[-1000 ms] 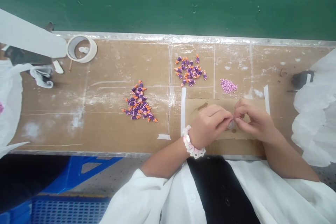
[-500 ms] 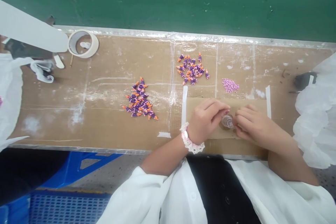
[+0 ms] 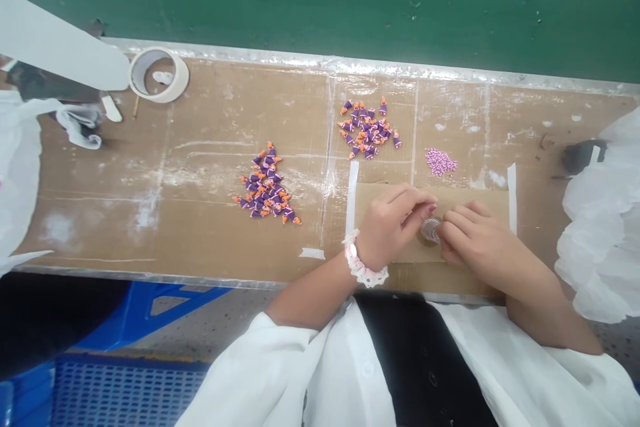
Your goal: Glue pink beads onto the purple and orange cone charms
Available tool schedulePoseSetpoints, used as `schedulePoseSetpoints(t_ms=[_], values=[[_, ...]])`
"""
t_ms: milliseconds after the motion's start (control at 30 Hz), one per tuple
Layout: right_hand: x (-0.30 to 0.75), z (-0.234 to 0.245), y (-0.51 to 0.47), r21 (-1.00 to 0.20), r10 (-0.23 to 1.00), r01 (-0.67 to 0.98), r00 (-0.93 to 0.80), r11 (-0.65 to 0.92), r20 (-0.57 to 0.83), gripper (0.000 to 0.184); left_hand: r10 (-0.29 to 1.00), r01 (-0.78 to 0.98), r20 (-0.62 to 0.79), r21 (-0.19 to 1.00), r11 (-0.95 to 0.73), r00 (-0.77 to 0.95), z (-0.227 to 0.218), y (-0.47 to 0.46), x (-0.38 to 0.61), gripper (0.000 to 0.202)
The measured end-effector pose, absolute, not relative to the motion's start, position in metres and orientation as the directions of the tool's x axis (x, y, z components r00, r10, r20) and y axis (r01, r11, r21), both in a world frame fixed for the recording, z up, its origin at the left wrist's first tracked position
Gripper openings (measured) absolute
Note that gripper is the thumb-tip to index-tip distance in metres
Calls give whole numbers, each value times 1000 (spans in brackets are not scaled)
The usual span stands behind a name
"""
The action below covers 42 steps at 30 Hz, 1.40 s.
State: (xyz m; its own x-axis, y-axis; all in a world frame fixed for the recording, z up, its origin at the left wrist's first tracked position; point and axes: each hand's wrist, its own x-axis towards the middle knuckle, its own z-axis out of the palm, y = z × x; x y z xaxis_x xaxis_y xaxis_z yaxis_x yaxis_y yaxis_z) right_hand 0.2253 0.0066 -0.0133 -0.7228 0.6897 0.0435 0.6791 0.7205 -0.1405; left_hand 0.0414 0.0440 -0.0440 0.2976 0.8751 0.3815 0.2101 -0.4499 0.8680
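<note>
My left hand (image 3: pixel 393 223) and my right hand (image 3: pixel 475 240) meet over a taped-down cardboard patch (image 3: pixel 380 197) near the table's front edge. Both hands have curled fingers pinched around a small clear round container (image 3: pixel 431 229) between them. A white beaded bracelet (image 3: pixel 361 264) circles my left wrist. Just beyond the hands lies a small heap of pink beads (image 3: pixel 439 162). A pile of purple-and-orange cone pieces (image 3: pixel 367 131) sits further back, and a second such pile (image 3: pixel 267 188) lies to the left.
A roll of masking tape (image 3: pixel 159 75) rests at the back left beside a white strip (image 3: pixel 60 47). White plastic bags (image 3: pixel 603 227) bulge at the right edge and another (image 3: pixel 17 167) at the left. A blue crate (image 3: pixel 115 373) stands below the table.
My hands lowered from a raised fingertip pinch onto the small clear container, which now shows between them. The camera view shifted slightly downward.
</note>
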Motion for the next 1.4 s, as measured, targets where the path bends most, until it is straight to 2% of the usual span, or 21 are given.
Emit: schedulePoseSetpoints(t_ms=[200,333,433,533,600,633,700,767,833,900,1000,1167,1233,1300,1333,1400], values=[[227,-10,7,-172,694,678,-718,714,49,16,907,228,308,898,-377,288,-46,48,39,17],[230,0,7,-295,686,640,-722,710,85,13,926,197,253,929,-313,280,-37,46,37,37],[234,4,7,-353,689,623,-718,698,98,10,906,277,225,901,-334,360,-20,43,27,40],[238,-2,8,-273,705,658,-697,702,133,12,788,444,136,763,-470,600,-9,46,0,28],[240,-9,8,-242,695,654,-699,717,168,14,756,592,-23,638,-492,654,-8,49,-28,20],[241,-13,9,-245,686,643,-702,726,190,14,800,697,-102,564,-443,591,-10,50,-45,18],[242,-20,9,-272,680,624,-696,732,232,13,921,888,-168,370,-271,351,-14,48,-76,12],[242,-24,8,-298,683,616,-685,729,253,13,953,949,-197,264,-173,229,-18,42,-101,8],[243,-25,8,-306,701,632,-668,712,250,13,955,954,-198,246,-171,222,-22,33,-116,9],[242,-24,8,-300,716,651,-652,697,249,12,948,945,-160,224,-237,276,-27,25,-122,14],[242,-21,8,-296,725,662,-640,688,254,11,937,938,-90,118,-325,336,-34,19,-120,21],[243,-22,8,-294,721,659,-632,693,284,11,941,941,-16,-31,-338,337,-44,25,-116,19],[243,-23,8,-295,716,653,-631,698,298,11,938,938,15,-31,-345,346,-46,30,-114,17],[243,-24,8,-303,715,648,-623,699,316,10,931,931,76,46,-361,357,-44,35,-110,14],[243,-24,8,-310,718,648,-616,696,325,9,928,921,123,127,-367,353,-43,38,-106,14],[243,-24,8,-338,728,644,-599,686,334,8,932,850,217,389,-355,290,-38,42,-90,13]])
